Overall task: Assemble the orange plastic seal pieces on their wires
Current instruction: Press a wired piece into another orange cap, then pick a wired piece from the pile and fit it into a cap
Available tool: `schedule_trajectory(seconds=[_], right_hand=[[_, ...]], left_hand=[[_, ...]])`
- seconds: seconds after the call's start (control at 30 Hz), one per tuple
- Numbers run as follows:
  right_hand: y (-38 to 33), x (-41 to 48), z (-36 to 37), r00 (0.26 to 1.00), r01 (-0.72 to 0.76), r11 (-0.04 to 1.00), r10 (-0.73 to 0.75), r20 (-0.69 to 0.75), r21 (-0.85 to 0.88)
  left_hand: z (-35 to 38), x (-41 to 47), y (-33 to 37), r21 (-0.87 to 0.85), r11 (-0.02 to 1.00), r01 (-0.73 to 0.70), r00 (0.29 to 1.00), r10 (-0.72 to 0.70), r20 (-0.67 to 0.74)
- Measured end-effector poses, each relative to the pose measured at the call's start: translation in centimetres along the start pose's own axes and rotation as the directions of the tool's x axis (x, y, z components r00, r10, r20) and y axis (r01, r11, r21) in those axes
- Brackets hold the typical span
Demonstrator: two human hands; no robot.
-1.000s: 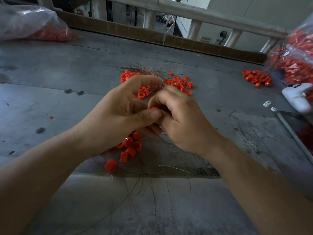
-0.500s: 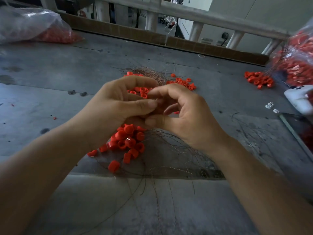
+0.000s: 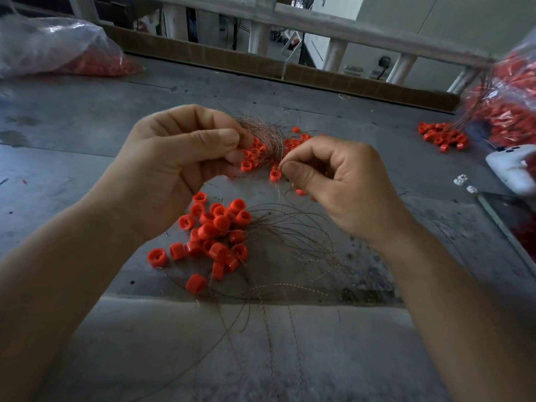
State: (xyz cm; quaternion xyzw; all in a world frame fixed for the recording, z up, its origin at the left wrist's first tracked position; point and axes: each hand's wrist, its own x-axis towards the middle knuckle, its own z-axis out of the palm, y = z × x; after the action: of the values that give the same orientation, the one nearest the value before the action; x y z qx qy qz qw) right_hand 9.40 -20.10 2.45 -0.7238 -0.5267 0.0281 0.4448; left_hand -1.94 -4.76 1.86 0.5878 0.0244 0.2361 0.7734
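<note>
Parted now: left hand (image 3: 174,172) curled, right hand (image 3: 345,184) pinching a wire (image 3: 277,189).

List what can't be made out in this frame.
1. Head view: whatever the left hand pinches is hidden behind its thumb and curled fingers.
2. Head view: whether the thin coppery wire at the right hand threads the small orange plastic seal piece; too fine.
3. Head view: clear plastic bag of orange pieces and white plastic device, blurred, cut by the right edge.

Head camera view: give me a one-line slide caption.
Above a heap of orange seal pieces on a grey table, the right hand pinches a thin wire beside the left hand.
</note>
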Motion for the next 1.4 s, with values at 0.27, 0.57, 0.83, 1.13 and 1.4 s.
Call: schedule_trajectory(seconds=[0.27, 0.57, 0.83, 1.13, 1.4], right_hand=[[0.3, 0.1, -0.3, 0.992, -0.086, 0.985, 0.098, 0.079, -0.147], [0.9, 0.1, 0.4, 0.944, -0.103, 0.944, 0.192, 0.269, -0.312], [0.4, 0.1, 0.3, 0.935, -0.114, 0.952, 0.2, 0.294, -0.285], [-0.1, 0.0, 0.6, 0.946, -0.135, 0.969, 0.188, 0.266, -0.205], [-0.5, 0.4, -0.6, 0.995, -0.051, 0.994, 0.059, -0.084, 0.092]], left_hand=[[-1.1, 0.1, -0.3, 0.687, 0.725, 0.053, 0.995, 0.022, -0.099], [-1.1, 0.1, -0.7, 0.835, 0.528, 0.157, 0.982, -0.17, -0.077], [-1.8, 1.1, -2.1, 0.948, 0.31, 0.076, 0.993, 0.058, -0.099], [-2.0, 2.7, -3.5, 0.994, 0.112, -0.019, 1.0, 0.001, 0.019], [-2.2, 2.4, -3.0, 0.982, 0.191, -0.013, 0.984, 0.177, -0.021]])
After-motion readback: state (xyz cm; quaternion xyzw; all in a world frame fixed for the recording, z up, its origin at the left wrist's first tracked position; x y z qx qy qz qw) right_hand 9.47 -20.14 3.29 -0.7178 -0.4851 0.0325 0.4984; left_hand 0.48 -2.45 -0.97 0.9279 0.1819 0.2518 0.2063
